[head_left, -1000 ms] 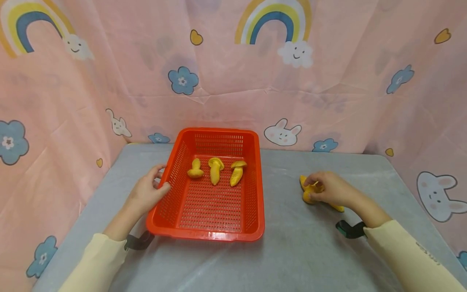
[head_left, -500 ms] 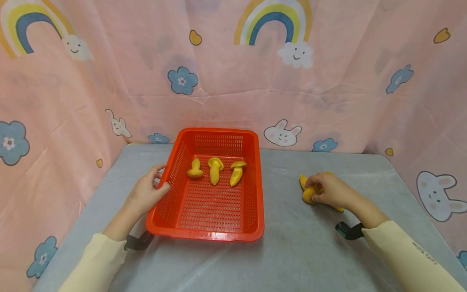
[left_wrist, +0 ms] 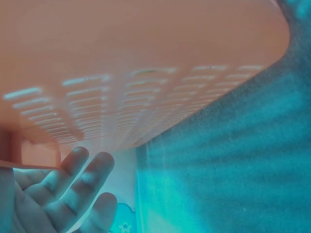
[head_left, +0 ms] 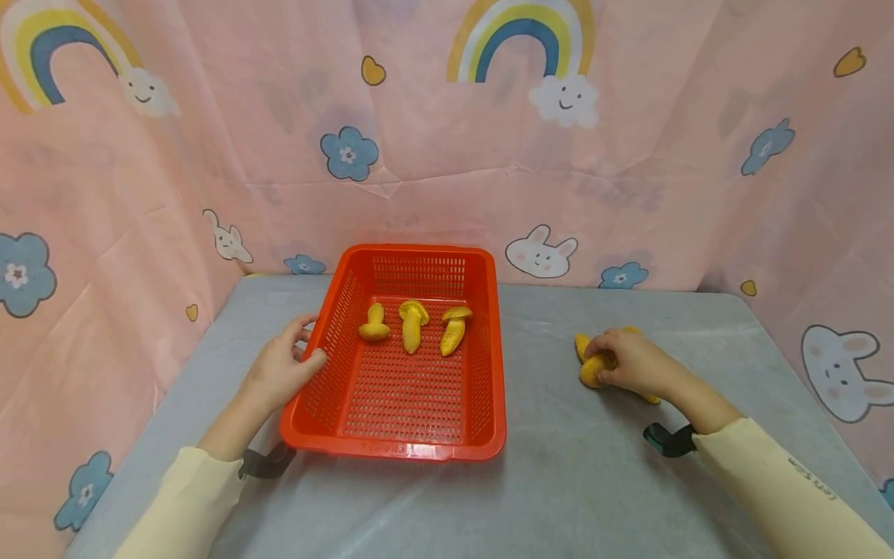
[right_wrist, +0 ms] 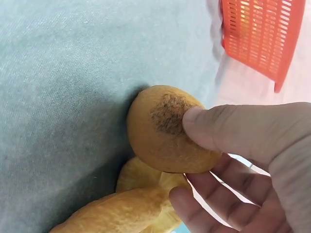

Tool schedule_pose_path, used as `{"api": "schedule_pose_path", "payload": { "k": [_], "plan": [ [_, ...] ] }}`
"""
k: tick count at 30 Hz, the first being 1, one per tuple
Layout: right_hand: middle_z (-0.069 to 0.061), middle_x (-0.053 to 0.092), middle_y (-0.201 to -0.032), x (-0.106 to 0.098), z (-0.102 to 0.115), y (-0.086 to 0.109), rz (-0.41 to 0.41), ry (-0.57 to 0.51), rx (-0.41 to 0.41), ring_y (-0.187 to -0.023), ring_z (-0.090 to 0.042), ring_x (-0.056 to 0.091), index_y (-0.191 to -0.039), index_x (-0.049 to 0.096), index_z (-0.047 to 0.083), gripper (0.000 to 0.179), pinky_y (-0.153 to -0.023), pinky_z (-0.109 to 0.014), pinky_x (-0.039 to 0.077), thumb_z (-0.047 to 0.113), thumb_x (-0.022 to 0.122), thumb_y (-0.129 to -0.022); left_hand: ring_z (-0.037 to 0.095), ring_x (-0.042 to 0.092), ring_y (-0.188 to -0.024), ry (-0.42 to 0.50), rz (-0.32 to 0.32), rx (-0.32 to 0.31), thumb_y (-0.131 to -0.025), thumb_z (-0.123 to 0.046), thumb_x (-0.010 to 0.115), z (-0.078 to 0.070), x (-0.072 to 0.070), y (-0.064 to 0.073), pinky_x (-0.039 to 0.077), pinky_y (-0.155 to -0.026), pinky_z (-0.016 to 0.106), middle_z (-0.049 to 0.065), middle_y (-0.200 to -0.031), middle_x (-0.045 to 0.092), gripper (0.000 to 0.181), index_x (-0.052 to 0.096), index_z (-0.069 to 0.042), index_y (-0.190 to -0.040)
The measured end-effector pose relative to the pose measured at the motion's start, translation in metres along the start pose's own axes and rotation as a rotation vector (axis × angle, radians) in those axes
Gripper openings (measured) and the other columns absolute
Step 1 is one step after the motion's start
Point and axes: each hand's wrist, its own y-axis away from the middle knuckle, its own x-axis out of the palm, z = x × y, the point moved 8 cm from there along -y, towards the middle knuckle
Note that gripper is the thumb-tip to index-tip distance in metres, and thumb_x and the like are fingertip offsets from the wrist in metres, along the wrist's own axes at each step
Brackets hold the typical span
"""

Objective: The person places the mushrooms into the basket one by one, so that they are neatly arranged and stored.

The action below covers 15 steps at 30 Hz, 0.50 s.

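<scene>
My left hand [head_left: 279,369] grips the left rim of a red perforated plastic basket [head_left: 398,449], thumb over the rim and fingers outside its wall. Three yellow mushrooms lie in a row in the basket: one cap-down at the left [head_left: 375,330], a middle mushroom [head_left: 412,334] and a right mushroom [head_left: 454,332]. Right of the basket, my right hand [head_left: 634,365] pinches a yellow-brown mushroom [right_wrist: 163,136] by its rounded cap, thumb on a dark rough patch. More mushrooms lie on the table beneath that hand, one mushroom [right_wrist: 116,213] right beside the pinched cap; the hand partly hides them.
A grey cloth-covered table [head_left: 559,481] carries everything. Pink printed curtains [head_left: 433,178] close in the back and both sides. Dark wrist-worn mounts [head_left: 669,440] stick out beneath both forearms, close over the table.
Over the last second my right fingers have closed in slightly round the mushroom cap. My left hand, the basket and the mushrooms in it have stayed in place.
</scene>
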Motion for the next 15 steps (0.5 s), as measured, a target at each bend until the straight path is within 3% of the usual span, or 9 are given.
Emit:
{"api": "schedule_pose_path", "payload": {
  "k": [15],
  "plan": [
    [-0.007, 0.063, -0.092, -0.006, 0.0047, -0.003, 0.0, -0.043, 0.027, -0.082, -0.019, 0.054, -0.1, 0.07, 0.002, 0.026, -0.078, -0.04, 0.051, 0.009, 0.076, -0.076, 0.022, 0.061, -0.081, 0.011, 0.0, 0.001, -0.09, -0.022, 0.055, 0.002, 0.0011, -0.0008, 0.058, -0.064, 0.033, 0.016, -0.117, 0.056, 0.062, 0.033, -0.01, -0.147]
  ]
}}
